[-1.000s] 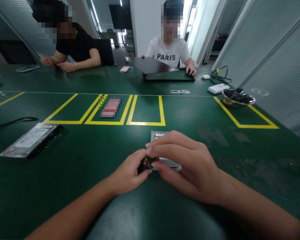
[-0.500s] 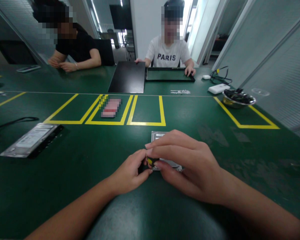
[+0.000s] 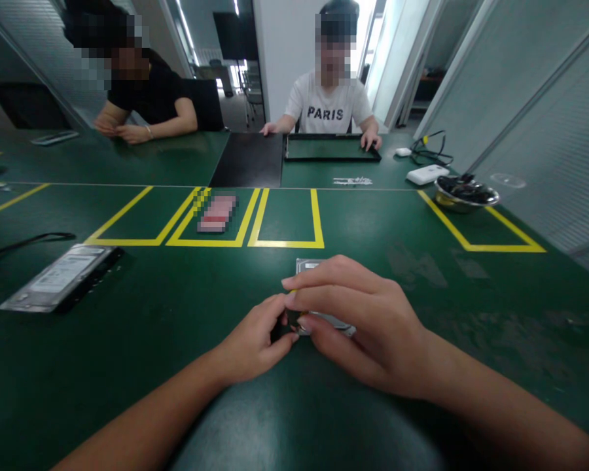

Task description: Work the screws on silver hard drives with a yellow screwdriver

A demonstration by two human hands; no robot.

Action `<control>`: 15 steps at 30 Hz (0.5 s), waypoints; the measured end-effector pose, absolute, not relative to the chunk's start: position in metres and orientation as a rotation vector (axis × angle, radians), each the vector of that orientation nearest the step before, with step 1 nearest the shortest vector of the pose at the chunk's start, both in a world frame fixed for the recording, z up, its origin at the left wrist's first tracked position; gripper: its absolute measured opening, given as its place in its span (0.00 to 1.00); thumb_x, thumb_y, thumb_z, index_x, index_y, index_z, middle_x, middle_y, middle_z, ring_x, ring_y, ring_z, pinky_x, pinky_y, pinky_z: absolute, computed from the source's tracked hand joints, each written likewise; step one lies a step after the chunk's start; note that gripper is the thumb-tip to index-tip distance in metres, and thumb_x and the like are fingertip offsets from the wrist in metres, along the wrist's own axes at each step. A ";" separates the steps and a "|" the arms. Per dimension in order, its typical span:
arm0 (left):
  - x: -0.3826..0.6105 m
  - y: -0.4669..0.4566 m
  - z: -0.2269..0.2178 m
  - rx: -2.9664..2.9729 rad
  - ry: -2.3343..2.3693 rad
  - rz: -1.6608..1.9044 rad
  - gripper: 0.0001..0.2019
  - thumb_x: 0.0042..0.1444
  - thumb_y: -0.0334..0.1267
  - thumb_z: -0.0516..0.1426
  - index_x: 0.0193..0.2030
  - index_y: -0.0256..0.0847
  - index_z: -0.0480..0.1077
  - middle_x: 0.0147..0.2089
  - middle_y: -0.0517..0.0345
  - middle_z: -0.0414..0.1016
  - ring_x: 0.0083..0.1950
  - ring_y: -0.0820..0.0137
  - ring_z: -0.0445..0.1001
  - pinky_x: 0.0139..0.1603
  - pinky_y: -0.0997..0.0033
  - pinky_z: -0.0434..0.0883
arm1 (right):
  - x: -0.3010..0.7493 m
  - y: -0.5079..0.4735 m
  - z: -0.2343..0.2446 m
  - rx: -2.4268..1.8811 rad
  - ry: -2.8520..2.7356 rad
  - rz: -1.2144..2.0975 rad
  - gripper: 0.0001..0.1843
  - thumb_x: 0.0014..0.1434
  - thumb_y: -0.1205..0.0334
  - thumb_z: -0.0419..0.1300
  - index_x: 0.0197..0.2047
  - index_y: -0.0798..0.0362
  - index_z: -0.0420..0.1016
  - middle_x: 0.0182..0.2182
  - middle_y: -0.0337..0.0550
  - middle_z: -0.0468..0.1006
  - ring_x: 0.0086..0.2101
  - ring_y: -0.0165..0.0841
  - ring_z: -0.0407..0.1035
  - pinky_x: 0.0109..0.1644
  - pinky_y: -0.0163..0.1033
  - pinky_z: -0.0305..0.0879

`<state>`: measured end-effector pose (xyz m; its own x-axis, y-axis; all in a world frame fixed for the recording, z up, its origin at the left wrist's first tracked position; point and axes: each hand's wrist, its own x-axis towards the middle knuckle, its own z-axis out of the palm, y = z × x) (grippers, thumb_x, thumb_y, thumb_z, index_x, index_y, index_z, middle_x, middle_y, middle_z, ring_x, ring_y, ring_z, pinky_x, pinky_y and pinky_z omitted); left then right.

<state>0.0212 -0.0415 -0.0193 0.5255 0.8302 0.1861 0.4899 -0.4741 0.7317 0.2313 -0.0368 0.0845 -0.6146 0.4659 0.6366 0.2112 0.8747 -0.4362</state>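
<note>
A silver hard drive [image 3: 307, 264] lies on the green table in front of me, largely covered by my hands. My right hand [image 3: 373, 320] pinches a short black-and-yellow screwdriver [image 3: 295, 319] between thumb and fingers, over the drive's near left part. Its tip is hidden. At the drive's left edge, my left hand [image 3: 255, 343] is closed, its thumb at the near corner and its fingers close beside the screwdriver. What lies under those fingers is mostly covered.
Another hard drive [image 3: 59, 278] lies at the left. Yellow tape outlines [image 3: 285, 244] mark the table, one around a pink pixelated object [image 3: 216, 214]. A metal bowl [image 3: 466, 195] of dark items stands right. Two people sit opposite, one touching a black panel [image 3: 248, 160] and a black frame [image 3: 334, 159].
The screwdriver has turned in my right fingers: its yellow mark has shifted from the side to the top. My left hand has stayed in place.
</note>
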 end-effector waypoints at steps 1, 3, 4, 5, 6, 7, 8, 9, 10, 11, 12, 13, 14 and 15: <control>0.021 -0.041 -0.018 2.150 1.066 0.712 0.13 0.58 0.37 0.56 0.50 0.41 0.66 0.42 0.55 0.73 0.41 0.65 0.72 0.44 0.63 0.72 | 0.231 -0.037 0.084 -0.504 -2.238 0.406 0.11 0.64 0.68 0.58 0.50 0.56 0.74 0.48 0.51 0.78 0.49 0.34 0.71 0.52 0.43 0.71; 0.022 -0.041 -0.017 2.153 1.061 0.701 0.11 0.59 0.38 0.55 0.49 0.41 0.66 0.40 0.56 0.72 0.41 0.66 0.72 0.46 0.63 0.72 | 0.231 -0.037 0.083 -0.547 -2.224 0.394 0.09 0.64 0.64 0.60 0.47 0.55 0.75 0.44 0.48 0.77 0.45 0.33 0.71 0.48 0.40 0.73; 0.022 -0.041 -0.017 2.154 1.059 0.693 0.10 0.59 0.38 0.55 0.47 0.41 0.66 0.39 0.56 0.72 0.40 0.66 0.72 0.46 0.63 0.73 | 0.231 -0.037 0.083 -0.563 -2.214 0.388 0.08 0.64 0.63 0.61 0.46 0.55 0.75 0.42 0.47 0.76 0.43 0.32 0.71 0.46 0.39 0.73; 0.021 -0.041 -0.017 2.157 1.061 0.689 0.09 0.60 0.38 0.55 0.46 0.42 0.66 0.39 0.56 0.72 0.40 0.66 0.72 0.45 0.63 0.73 | 0.231 -0.037 0.082 -0.568 -2.205 0.386 0.07 0.64 0.64 0.60 0.45 0.55 0.75 0.41 0.46 0.76 0.42 0.31 0.71 0.46 0.39 0.73; 0.021 -0.041 -0.018 2.161 1.065 0.690 0.09 0.59 0.37 0.55 0.46 0.42 0.66 0.40 0.56 0.72 0.41 0.66 0.72 0.45 0.64 0.73 | 0.231 -0.037 0.082 -0.561 -2.200 0.388 0.08 0.64 0.65 0.60 0.46 0.55 0.75 0.41 0.46 0.76 0.42 0.32 0.71 0.47 0.39 0.73; 0.021 -0.041 -0.018 2.167 1.069 0.694 0.09 0.59 0.37 0.55 0.46 0.42 0.65 0.41 0.55 0.72 0.41 0.66 0.72 0.45 0.64 0.72 | 0.231 -0.037 0.082 -0.546 -2.196 0.395 0.09 0.63 0.67 0.59 0.47 0.56 0.74 0.42 0.47 0.77 0.44 0.32 0.71 0.48 0.40 0.72; 0.021 -0.041 -0.019 2.171 1.068 0.698 0.10 0.59 0.37 0.55 0.48 0.42 0.65 0.42 0.55 0.72 0.42 0.65 0.72 0.45 0.63 0.72 | 0.230 -0.037 0.082 -0.524 -2.194 0.408 0.11 0.63 0.69 0.58 0.49 0.57 0.74 0.44 0.48 0.78 0.45 0.33 0.71 0.50 0.41 0.72; 0.021 -0.041 -0.019 2.173 1.063 0.706 0.12 0.59 0.37 0.55 0.50 0.42 0.64 0.42 0.55 0.72 0.43 0.65 0.72 0.45 0.63 0.72 | 0.230 -0.037 0.082 -0.501 -2.194 0.421 0.13 0.62 0.71 0.57 0.50 0.58 0.73 0.45 0.50 0.78 0.47 0.33 0.71 0.52 0.42 0.71; 0.021 -0.041 -0.019 2.173 1.053 0.717 0.14 0.59 0.36 0.55 0.52 0.42 0.64 0.43 0.55 0.72 0.43 0.64 0.72 0.46 0.62 0.72 | 0.230 -0.036 0.082 -0.481 -2.195 0.428 0.14 0.62 0.72 0.57 0.51 0.59 0.73 0.47 0.51 0.78 0.48 0.33 0.71 0.54 0.43 0.71; 0.021 -0.042 -0.019 2.173 1.040 0.726 0.15 0.59 0.36 0.55 0.54 0.42 0.63 0.43 0.55 0.71 0.44 0.64 0.71 0.46 0.62 0.72 | 0.230 -0.036 0.082 -0.470 -2.201 0.429 0.14 0.62 0.73 0.57 0.51 0.60 0.73 0.47 0.51 0.78 0.49 0.33 0.70 0.54 0.42 0.70; 0.021 -0.042 -0.018 2.172 1.028 0.728 0.15 0.60 0.36 0.55 0.54 0.43 0.63 0.43 0.55 0.71 0.44 0.65 0.71 0.47 0.62 0.71 | 0.230 -0.036 0.083 -0.469 -2.207 0.425 0.13 0.62 0.72 0.58 0.50 0.60 0.74 0.47 0.51 0.78 0.49 0.33 0.71 0.54 0.41 0.70; 0.022 -0.042 -0.018 2.172 1.020 0.724 0.15 0.60 0.36 0.55 0.54 0.43 0.63 0.43 0.55 0.71 0.44 0.65 0.71 0.47 0.62 0.71 | 0.230 -0.036 0.083 -0.478 -2.213 0.422 0.11 0.62 0.70 0.59 0.49 0.60 0.75 0.46 0.51 0.78 0.48 0.33 0.71 0.53 0.40 0.71; 0.022 -0.042 -0.017 2.172 1.020 0.718 0.14 0.61 0.36 0.54 0.53 0.43 0.63 0.43 0.56 0.71 0.44 0.65 0.71 0.47 0.62 0.71 | 0.230 -0.036 0.084 -0.492 -2.218 0.419 0.10 0.62 0.68 0.61 0.47 0.59 0.75 0.44 0.50 0.78 0.46 0.32 0.71 0.51 0.39 0.72; 0.022 -0.042 -0.017 2.173 1.023 0.711 0.12 0.61 0.36 0.54 0.52 0.43 0.64 0.44 0.55 0.71 0.44 0.65 0.71 0.47 0.62 0.71 | 0.230 -0.036 0.084 -0.507 -2.220 0.422 0.09 0.62 0.66 0.61 0.46 0.59 0.75 0.43 0.49 0.78 0.45 0.32 0.71 0.50 0.39 0.72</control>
